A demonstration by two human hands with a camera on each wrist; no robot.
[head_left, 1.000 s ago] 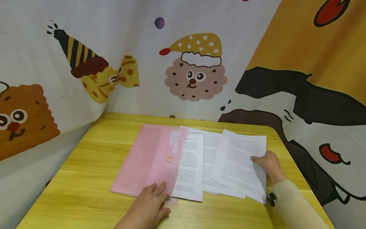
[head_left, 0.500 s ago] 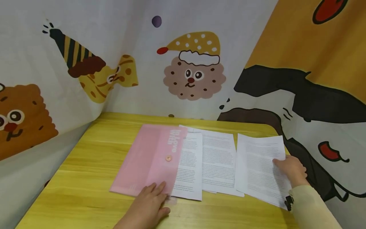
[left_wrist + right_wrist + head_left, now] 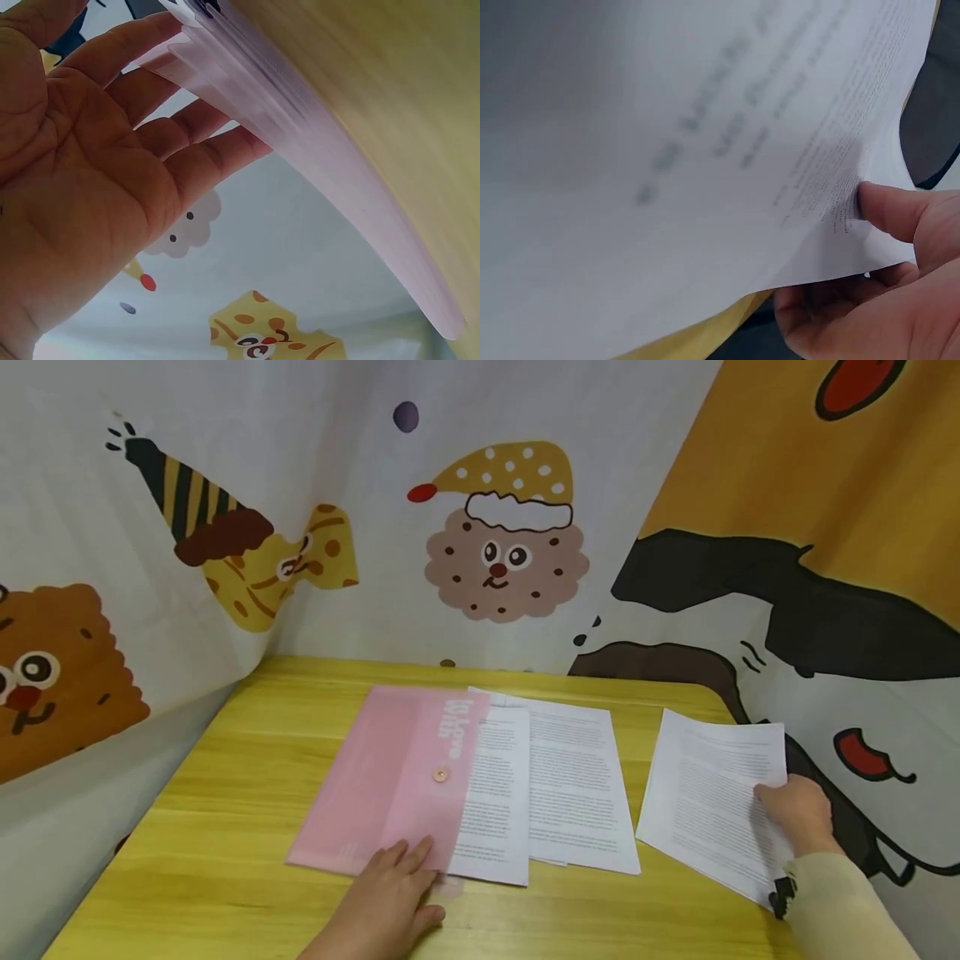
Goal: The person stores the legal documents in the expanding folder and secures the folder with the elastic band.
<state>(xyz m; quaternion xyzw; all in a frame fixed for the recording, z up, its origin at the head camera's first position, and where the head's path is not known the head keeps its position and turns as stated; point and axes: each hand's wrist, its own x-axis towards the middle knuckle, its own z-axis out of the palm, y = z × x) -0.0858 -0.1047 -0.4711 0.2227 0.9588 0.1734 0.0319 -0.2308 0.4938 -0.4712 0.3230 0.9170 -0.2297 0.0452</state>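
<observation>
My right hand (image 3: 801, 814) pinches a printed sheet of paper (image 3: 708, 797) by its right edge, thumb on top and fingers beneath, over the right side of the table. The right wrist view shows the sheet (image 3: 705, 165) bowing up from the thumb. My left hand (image 3: 390, 893) rests with straight fingers on the near edge of a pink translucent document folder (image 3: 375, 777) that has a round button and white lettering. In the left wrist view the fingers lie along the folder's edge (image 3: 322, 165). Printed pages (image 3: 498, 802) stick out of the folder's right side.
More printed sheets (image 3: 577, 785) lie just right of those pages, partly under them. The yellow wood-grain table (image 3: 217, 802) ends at the back and right against a cartoon-patterned cloth (image 3: 337, 410). A small dark item (image 3: 782, 897) sits at the right sleeve cuff.
The right hand has drawn its sheet to the right, off the other sheets, leaving a strip of table between them. The left hand has stayed on the folder.
</observation>
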